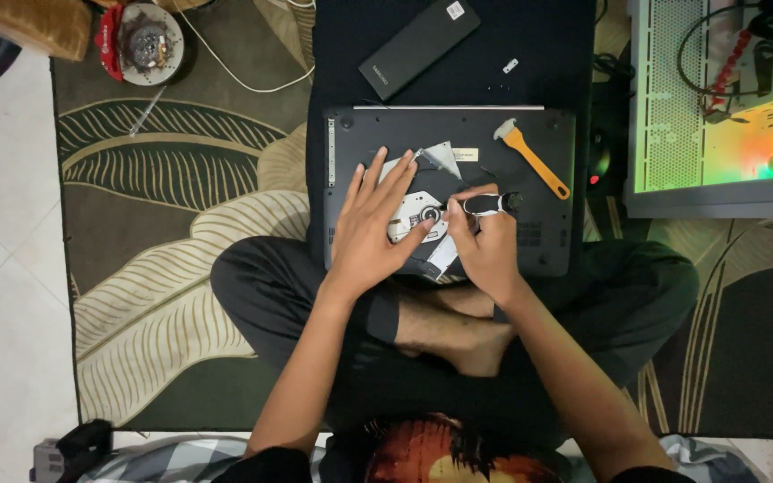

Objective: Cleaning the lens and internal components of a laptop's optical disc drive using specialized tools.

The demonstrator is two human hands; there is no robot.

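Note:
A dark laptop [530, 237] lies upside down on a black mat in front of my crossed legs. A slim optical drive [411, 213] with a round silver hub rests on its underside. My left hand [370, 222] lies flat on the drive with fingers spread. My right hand [485, 240] grips a small screwdriver [491, 205] with a black and white handle, its tip at the drive's hub. An orange-handled pry tool [534, 157] lies on the laptop's far right part.
A black slab-shaped battery [418, 36] and a small white piece [510, 65] lie on the mat beyond the laptop. An open lit computer case [717, 98] stands at right. A round tin [147, 43], a white cable [243, 79] and a loose screwdriver [147, 111] lie on the leaf-patterned rug.

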